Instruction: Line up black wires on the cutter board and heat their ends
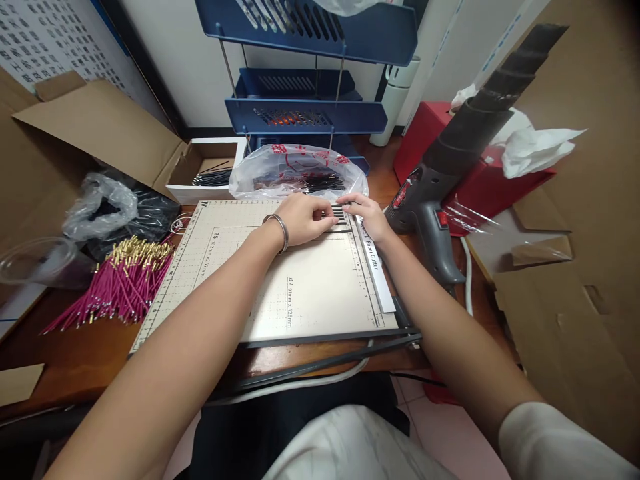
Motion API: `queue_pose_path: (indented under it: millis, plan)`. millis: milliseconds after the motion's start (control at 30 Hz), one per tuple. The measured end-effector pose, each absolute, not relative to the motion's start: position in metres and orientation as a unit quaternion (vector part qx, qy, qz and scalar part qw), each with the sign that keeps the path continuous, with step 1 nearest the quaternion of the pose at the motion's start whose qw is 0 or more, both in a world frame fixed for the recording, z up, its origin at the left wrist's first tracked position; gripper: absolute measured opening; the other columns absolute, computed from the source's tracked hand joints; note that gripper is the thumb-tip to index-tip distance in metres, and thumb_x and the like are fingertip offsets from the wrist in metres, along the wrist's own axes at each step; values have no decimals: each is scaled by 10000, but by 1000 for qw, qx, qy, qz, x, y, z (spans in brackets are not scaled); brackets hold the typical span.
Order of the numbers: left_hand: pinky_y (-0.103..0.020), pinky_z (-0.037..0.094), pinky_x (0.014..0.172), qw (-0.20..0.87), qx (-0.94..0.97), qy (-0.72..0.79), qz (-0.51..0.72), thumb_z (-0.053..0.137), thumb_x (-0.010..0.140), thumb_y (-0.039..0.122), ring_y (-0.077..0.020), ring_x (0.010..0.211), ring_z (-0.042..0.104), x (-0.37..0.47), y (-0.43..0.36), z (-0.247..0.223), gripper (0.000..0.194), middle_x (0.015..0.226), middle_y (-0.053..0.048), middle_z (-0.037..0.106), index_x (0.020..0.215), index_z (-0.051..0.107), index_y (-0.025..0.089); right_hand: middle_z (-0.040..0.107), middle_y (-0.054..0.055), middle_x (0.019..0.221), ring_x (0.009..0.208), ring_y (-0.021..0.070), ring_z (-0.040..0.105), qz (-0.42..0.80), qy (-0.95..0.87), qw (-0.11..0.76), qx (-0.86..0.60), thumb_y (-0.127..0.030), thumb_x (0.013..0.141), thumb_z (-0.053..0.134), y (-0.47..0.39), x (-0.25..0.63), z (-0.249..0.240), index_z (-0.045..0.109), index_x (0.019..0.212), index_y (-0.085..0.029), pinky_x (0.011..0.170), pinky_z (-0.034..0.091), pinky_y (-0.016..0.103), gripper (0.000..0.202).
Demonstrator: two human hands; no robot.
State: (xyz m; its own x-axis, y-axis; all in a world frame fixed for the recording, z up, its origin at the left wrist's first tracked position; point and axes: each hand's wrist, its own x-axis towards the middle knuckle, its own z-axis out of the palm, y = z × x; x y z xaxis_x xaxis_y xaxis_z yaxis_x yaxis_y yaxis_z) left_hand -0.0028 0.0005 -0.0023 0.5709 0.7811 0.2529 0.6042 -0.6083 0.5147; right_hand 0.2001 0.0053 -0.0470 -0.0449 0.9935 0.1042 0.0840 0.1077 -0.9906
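Note:
A cream paper cutter point(320, 287) with printed grid lines lies before me on the desk. Several short, thin black pieces point(339, 215) lie side by side near its far right corner; whether they are wires or tubes is too small to tell. My left hand point(303, 219), with a metal bangle at the wrist, is closed in a pinch at their left ends. What its fingertips hold is partly hidden. My right hand point(367, 217) reaches over the white cutter rail point(375, 267), fingers stretched out and touching the right ends of the pieces.
A clear plastic bag point(300, 167) holding thin black pieces stands behind the cutter. Magenta wires with gold ends point(125, 280) are piled left. A grey heat gun point(435, 193) stands right, by a red tissue box point(525, 190). The cutter's dark arm point(330, 357) runs along the near edge.

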Motion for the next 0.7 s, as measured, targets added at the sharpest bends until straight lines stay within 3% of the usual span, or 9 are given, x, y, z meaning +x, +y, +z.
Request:
queue_pose_path:
  millis: [700]
  plan:
    - [-300, 342, 654, 194, 860, 420, 215, 651, 896, 370, -147, 600, 522, -2, -1, 2, 259, 615, -4, 651, 778, 773, 175, 729, 16, 976, 1106, 267, 622, 453, -562, 499, -480, -362, 629, 702, 6, 200, -47, 740, 860, -224, 1124, 421, 440, 271]
